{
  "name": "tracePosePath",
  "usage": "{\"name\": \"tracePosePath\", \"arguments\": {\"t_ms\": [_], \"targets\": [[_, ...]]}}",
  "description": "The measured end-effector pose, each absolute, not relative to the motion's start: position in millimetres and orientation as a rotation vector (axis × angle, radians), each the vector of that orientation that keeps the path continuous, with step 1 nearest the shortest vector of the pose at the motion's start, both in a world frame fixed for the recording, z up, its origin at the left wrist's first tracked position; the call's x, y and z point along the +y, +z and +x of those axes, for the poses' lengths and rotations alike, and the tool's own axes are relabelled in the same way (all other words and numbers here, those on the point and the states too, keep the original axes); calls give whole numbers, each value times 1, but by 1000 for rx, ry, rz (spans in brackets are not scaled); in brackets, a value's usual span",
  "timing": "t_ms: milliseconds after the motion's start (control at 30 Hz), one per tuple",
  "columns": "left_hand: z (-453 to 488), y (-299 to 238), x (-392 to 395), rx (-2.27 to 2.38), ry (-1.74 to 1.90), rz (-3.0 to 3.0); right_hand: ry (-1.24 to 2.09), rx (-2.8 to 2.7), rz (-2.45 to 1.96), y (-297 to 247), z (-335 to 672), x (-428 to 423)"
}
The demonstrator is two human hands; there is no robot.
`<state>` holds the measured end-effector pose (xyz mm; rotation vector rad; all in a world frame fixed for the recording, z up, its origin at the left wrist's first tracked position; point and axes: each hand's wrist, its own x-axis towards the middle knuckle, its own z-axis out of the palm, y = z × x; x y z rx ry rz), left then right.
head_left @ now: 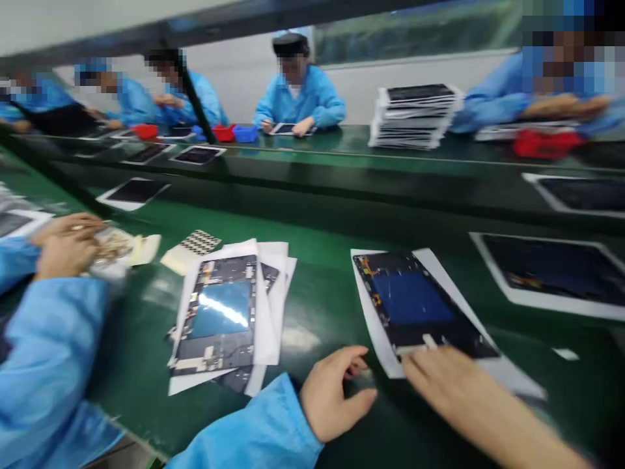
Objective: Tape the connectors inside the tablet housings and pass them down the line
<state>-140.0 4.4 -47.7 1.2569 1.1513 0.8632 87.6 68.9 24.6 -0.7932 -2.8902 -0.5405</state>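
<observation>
My left hand (336,394) hovers over the green bench, thumb apart from its curved fingers, with nothing in it. To its right, my right hand (446,378) lies over the lower edge of an opened tablet (415,296), fingers stretched out and slightly blurred. Dark inner parts, a blue battery area and orange flex cables show on this tablet, which rests tilted on a white sheet (383,352). Left of my hands, another opened tablet (222,309) with a shiny blue battery tops a loose pile of white sheets and tablets.
At far left, a co-worker's hands (71,247) work beside small parts (114,246). A sheet of dark pads (200,242) lies nearby. More tablets (561,267) sit on sheets at right. Across a raised shelf (303,156), several people in blue work near a tall tablet stack (413,120).
</observation>
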Motion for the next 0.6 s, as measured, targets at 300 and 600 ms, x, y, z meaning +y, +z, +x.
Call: {"name": "tracePosePath", "arguments": {"t_ms": [300,600], "targets": [[-128,-52,-44,690,517,2753,-312,-2738,-1221,-27,74,-118],[-165,-68,-64,576,719,2855,-930,-1922,-1763,45,282,-99]]}}
